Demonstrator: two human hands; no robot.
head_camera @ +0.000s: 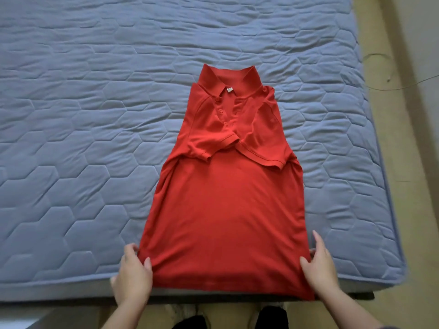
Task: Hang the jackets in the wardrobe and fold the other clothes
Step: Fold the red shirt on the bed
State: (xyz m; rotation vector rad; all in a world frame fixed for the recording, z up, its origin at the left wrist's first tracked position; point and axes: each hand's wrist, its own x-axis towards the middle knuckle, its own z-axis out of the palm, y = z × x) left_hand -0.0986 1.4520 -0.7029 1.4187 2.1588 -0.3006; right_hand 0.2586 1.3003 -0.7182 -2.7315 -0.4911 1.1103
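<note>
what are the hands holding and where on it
The red polo shirt, pinched at its two bottom corners: left hand on the left one, right hand on the right.

Polo shirt (225,205) lies on mattress (83,115), collar away.

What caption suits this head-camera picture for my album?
The left hand and right hand grip the hem corners of a red polo shirt, sleeves folded in, on a blue quilted mattress.
</note>
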